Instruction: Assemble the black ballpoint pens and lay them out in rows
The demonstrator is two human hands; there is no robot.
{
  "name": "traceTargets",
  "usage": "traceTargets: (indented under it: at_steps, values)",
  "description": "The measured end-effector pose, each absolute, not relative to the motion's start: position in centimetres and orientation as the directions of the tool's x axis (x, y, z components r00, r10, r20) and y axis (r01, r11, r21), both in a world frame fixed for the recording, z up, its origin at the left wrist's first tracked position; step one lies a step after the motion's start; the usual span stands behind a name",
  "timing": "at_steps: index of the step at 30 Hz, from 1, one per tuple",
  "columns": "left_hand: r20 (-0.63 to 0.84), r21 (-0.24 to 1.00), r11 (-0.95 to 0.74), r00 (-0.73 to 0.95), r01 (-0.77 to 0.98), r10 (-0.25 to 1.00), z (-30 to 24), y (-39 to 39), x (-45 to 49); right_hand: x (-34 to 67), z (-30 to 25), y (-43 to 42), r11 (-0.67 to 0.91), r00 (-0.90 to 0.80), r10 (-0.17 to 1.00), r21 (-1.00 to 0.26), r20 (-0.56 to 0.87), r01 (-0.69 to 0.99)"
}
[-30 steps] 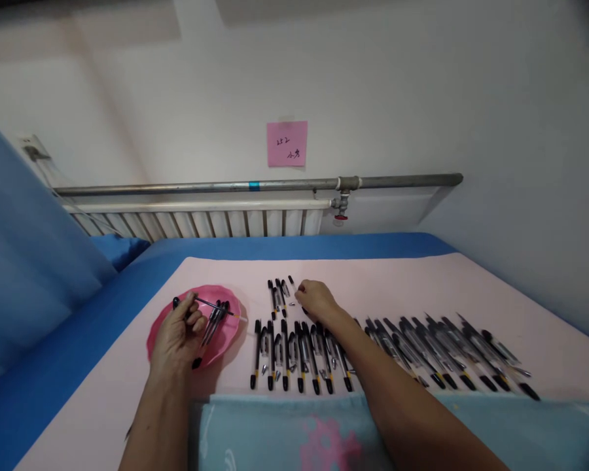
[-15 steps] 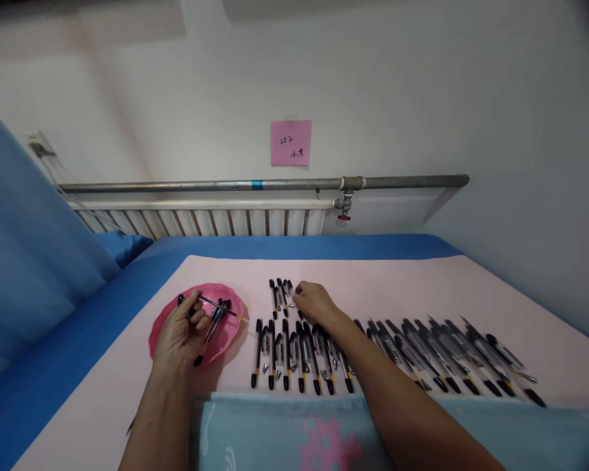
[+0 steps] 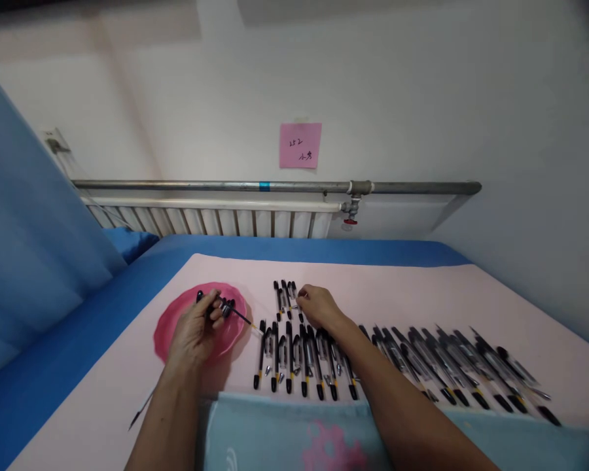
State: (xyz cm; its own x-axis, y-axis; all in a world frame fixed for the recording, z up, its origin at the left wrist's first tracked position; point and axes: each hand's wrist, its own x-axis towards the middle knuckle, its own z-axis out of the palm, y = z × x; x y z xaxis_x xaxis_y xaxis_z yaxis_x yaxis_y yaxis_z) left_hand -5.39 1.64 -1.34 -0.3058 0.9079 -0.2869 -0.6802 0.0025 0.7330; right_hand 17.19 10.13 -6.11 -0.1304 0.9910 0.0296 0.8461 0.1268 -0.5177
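My left hand rests over a pink plate and pinches a thin pen refill with a black end cap; a few more pen parts lie on the plate by my fingers. My right hand reaches to a small group of black pen parts at the far end of the rows, fingers curled on a small piece I cannot make out. In front of it lies a long row of black-and-clear pens, stretching on to the right.
The pens lie on a pink sheet over a blue bed cover. A light blue cloth with a pink pattern lies at the near edge. A radiator and metal pipe run along the wall.
My left hand has turned the refill so its tip now points right and down toward the pen row. My right hand stays at the small group of parts. The view shifted slightly.
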Motion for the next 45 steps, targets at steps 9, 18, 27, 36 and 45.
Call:
traceTargets:
  at_steps: [9,18,27,36,45]
  values:
    - [-0.277,0.81,0.084,-0.253,-0.58,0.927,-1.7,1.5,-4.1,17.0,-5.3,9.8,0.075,-0.102,0.995,-0.576,-0.014,0.814]
    - [-0.225,0.827,0.077,-0.203,-0.557,0.953,-1.9,1.4,-2.8,14.8,-0.5,6.4,0.133,-0.422,0.895,-0.819,-0.143,0.558]
    - [-0.202,0.841,0.049,-0.228,-0.539,0.953,-1.8,1.6,-3.2,15.5,-0.2,7.1,0.119,-0.343,0.937,-0.864,-0.065,0.489]
    - [-0.262,0.734,0.13,-0.102,-0.666,0.96,-1.0,1.0,-2.4,18.1,-5.2,10.4,-0.013,0.0,1.0,-0.679,-0.02,0.734]
    - [-0.252,0.744,0.0,-0.282,-0.668,0.926,-0.2,0.9,-4.5,17.7,-5.0,10.4,0.083,-0.058,0.996,-0.597,0.061,0.798]
